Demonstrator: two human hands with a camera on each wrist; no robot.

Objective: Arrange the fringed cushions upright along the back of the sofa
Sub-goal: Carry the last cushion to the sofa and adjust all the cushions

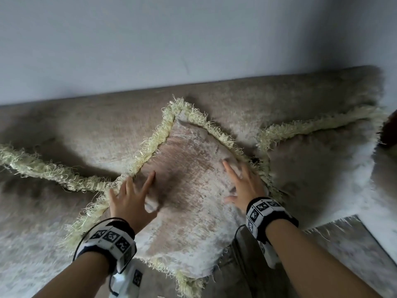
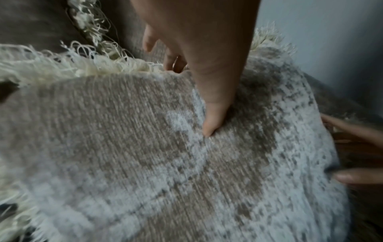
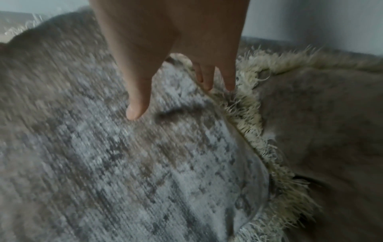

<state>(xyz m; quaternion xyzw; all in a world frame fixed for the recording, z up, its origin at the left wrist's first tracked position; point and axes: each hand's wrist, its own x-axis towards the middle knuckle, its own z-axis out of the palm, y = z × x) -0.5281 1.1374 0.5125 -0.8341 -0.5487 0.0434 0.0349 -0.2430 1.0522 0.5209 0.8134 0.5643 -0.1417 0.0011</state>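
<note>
A beige patterned cushion (image 1: pixel 189 168) with a cream fringe leans against the sofa back (image 1: pixel 107 117), tilted so one corner points up. My left hand (image 1: pixel 137 190) lies on its left side by the fringe, fingers spread and straight. In the left wrist view the thumb of the left hand (image 2: pixel 196 65) presses into the cushion (image 2: pixel 124 147) while the fingers reach past its edge. My right hand (image 1: pixel 238 183) rests flat on the right side; its fingertips (image 3: pixel 207 85) touch the fringe of the cushion (image 3: pixel 124 163). A second fringed cushion (image 1: pixel 318 164) leans at the right, a third (image 1: pixel 25 190) at the far left.
A plain pale wall (image 1: pixel 171 39) rises behind the sofa back. A dark brown object (image 1: pixel 391 130) shows at the right edge. A patterned fabric surface (image 1: pixel 354 254) with loose threads lies at the lower right, beside a white strip (image 1: pixel 386 233).
</note>
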